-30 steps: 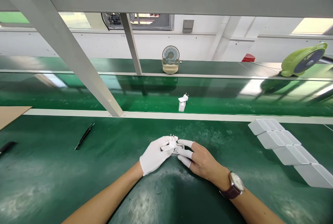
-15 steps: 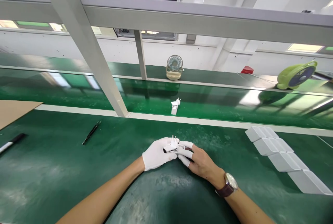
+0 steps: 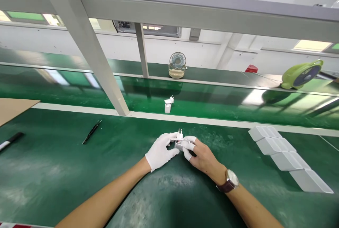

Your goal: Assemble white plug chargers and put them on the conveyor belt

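A white plug charger [image 3: 179, 142] with two pins pointing up and away is between my hands. Its plug cover sits at an angle over the grey-white housing, and some inner parts show in the gap. My left hand [image 3: 162, 151], in a white glove, pinches the cover's left side, its thumb low near the housing. My right hand [image 3: 202, 153], with white finger cots and a watch [image 3: 232, 179] at the wrist, grips the housing from the right. A second white charger [image 3: 168, 107], its cover also askew, stands beyond on the shiny green belt.
Black tweezers [image 3: 91, 132] and a black-and-white pen-like tool [image 3: 12, 140] lie at left, near brown cardboard [image 3: 16, 107]. White plastic bins [image 3: 288, 161] line the right. A metal post [image 3: 92, 54] rises from the bench edge. Two fans, one beige [image 3: 177, 65], one green [image 3: 302, 74], stand behind.
The charger in my hands has turned more upright, so its housing shows below the cover. My left fingers have loosened around it. The second charger has moved left along the belt.
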`<state>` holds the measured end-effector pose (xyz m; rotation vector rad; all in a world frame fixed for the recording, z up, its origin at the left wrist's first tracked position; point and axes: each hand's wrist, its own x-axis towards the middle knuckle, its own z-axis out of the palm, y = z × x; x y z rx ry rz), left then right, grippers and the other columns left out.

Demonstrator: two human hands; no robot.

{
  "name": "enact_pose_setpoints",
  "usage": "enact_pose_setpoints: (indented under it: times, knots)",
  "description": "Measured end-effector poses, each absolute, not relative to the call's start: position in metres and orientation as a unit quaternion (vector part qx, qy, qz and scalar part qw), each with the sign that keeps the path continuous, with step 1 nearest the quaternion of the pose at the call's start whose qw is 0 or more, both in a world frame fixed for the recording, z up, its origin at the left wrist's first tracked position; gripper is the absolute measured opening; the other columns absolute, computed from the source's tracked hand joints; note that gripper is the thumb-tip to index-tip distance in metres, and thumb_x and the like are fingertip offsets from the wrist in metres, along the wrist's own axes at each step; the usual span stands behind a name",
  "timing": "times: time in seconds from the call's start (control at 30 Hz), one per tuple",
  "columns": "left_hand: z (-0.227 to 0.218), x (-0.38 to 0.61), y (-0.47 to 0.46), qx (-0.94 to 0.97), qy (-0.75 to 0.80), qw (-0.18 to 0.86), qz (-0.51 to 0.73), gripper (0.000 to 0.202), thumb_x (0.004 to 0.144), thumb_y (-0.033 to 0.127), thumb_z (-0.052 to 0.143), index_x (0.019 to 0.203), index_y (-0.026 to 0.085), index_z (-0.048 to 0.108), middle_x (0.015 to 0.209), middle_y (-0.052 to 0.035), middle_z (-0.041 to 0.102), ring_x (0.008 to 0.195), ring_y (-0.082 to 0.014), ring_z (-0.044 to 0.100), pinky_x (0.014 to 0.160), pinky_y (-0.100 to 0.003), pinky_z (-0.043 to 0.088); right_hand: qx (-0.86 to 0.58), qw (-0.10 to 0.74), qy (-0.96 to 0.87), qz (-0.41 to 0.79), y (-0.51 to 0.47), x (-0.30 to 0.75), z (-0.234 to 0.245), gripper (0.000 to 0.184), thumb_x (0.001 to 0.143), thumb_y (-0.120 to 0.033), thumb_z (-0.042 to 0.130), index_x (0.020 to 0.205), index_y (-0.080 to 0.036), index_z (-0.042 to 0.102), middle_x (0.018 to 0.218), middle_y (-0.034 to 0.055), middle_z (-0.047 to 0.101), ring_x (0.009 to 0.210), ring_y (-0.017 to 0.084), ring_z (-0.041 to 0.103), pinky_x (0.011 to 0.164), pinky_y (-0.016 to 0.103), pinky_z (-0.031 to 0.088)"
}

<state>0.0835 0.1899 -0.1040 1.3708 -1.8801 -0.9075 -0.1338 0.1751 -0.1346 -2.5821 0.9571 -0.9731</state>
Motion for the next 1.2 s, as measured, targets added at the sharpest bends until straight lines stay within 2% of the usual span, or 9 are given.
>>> enact_pose_setpoints:
  times: [0.17, 0.3, 0.53, 0.63, 0.73, 0.8, 0.87, 1.0, 1.2]
  knots:
    - [-0.103, 0.085, 0.188, 0.509, -0.731, 0.307, -0.336, 0.048, 0.081, 0.015, 0.064, 0.126, 0.029, 0.062, 0.119, -0.0026, 0.061, 0.105, -0.0207, 0.055, 0.089, -0.034, 0.05, -0.864, 0.111, 0.326, -0.367, 0.174, -0.134, -0.138, 0.04, 0.094, -0.018, 0.053, 0.132, -0.027, 0.053, 0.125, 0.0107, 0.058, 0.113, 0.024, 0.062, 0.091, 0.039, 0.059]
    - [-0.11, 0.087, 0.187, 0.514, -0.731, 0.309, -0.326, 0.045, 0.083, 0.015, 0.062, 0.126, 0.029, 0.062, 0.118, -0.0026, 0.061, 0.104, -0.0202, 0.055, 0.091, -0.035, 0.049, -0.846, 0.151, 0.352, -0.372, 0.176, -0.133, -0.136, 0.041, 0.094, -0.022, 0.055, 0.135, -0.025, 0.049, 0.125, 0.0103, 0.059, 0.112, 0.024, 0.062, 0.092, 0.041, 0.058]
    - [-0.111, 0.086, 0.187, 0.518, -0.737, 0.296, -0.317, 0.044, 0.083, 0.019, 0.064, 0.126, 0.028, 0.062, 0.118, -0.0034, 0.061, 0.106, -0.0214, 0.056, 0.092, -0.036, 0.049, -0.854, 0.183, 0.339, -0.351, 0.175, -0.128, -0.133, 0.038, 0.093, -0.018, 0.052, 0.131, -0.025, 0.055, 0.119, 0.0112, 0.058, 0.105, 0.023, 0.061, 0.09, 0.042, 0.057]
    - [-0.111, 0.083, 0.191, 0.526, -0.731, 0.294, -0.319, 0.063, 0.076, 0.02, 0.07, 0.136, 0.028, 0.054, 0.121, -0.0047, 0.06, 0.108, -0.0236, 0.055, 0.092, -0.037, 0.05, -0.791, 0.281, 0.341, -0.423, 0.173, -0.125, -0.135, 0.032, 0.093, -0.022, 0.053, 0.125, -0.023, 0.057, 0.117, 0.0111, 0.061, 0.106, 0.023, 0.062, 0.091, 0.041, 0.057]
    - [-0.112, 0.079, 0.196, 0.531, -0.719, 0.32, -0.315, 0.078, 0.074, 0.022, 0.074, 0.145, 0.029, 0.042, 0.121, -0.0059, 0.057, 0.106, -0.0232, 0.056, 0.093, -0.038, 0.05, -0.668, 0.468, 0.351, -0.46, 0.173, -0.121, -0.138, 0.028, 0.097, -0.031, 0.05, 0.122, -0.019, 0.056, 0.106, 0.0098, 0.067, 0.095, 0.021, 0.068, 0.079, 0.037, 0.061]
    - [-0.111, 0.076, 0.199, 0.527, -0.719, 0.334, -0.307, 0.076, 0.075, 0.026, 0.075, 0.144, 0.031, 0.043, 0.117, -0.0051, 0.057, 0.105, -0.0228, 0.056, 0.094, -0.038, 0.049, -0.604, 0.569, 0.348, -0.437, 0.174, -0.119, -0.14, 0.031, 0.099, -0.037, 0.047, 0.12, -0.018, 0.057, 0.099, 0.0087, 0.069, 0.086, 0.021, 0.07, 0.071, 0.036, 0.062]
    - [-0.108, 0.075, 0.202, 0.523, -0.723, 0.334, -0.303, 0.071, 0.076, 0.028, 0.076, 0.141, 0.033, 0.048, 0.109, -0.0036, 0.057, 0.103, -0.0225, 0.056, 0.094, -0.038, 0.048, -0.574, 0.624, 0.337, -0.409, 0.175, -0.118, -0.141, 0.032, 0.1, -0.041, 0.045, 0.116, -0.018, 0.06, 0.097, 0.0079, 0.07, 0.081, 0.022, 0.07, 0.067, 0.036, 0.062]
    - [-0.103, 0.076, 0.203, 0.518, -0.726, 0.333, -0.306, 0.065, 0.075, 0.03, 0.078, 0.136, 0.034, 0.053, 0.104, -0.0027, 0.055, 0.101, -0.0225, 0.055, 0.093, -0.037, 0.046, -0.56, 0.656, 0.32, -0.393, 0.175, -0.117, -0.143, 0.031, 0.099, -0.043, 0.046, 0.114, -0.02, 0.062, 0.098, 0.0066, 0.071, 0.078, 0.022, 0.071, 0.065, 0.037, 0.062]
    - [-0.103, 0.078, 0.201, 0.518, -0.734, 0.319, -0.303, 0.063, 0.074, 0.031, 0.078, 0.134, 0.032, 0.055, 0.1, -0.0028, 0.055, 0.098, -0.0233, 0.053, 0.089, -0.037, 0.045, -0.585, 0.631, 0.344, -0.378, 0.175, -0.118, -0.146, 0.034, 0.101, -0.043, 0.041, 0.117, -0.021, 0.063, 0.093, 0.0071, 0.071, 0.075, 0.022, 0.071, 0.063, 0.038, 0.062]
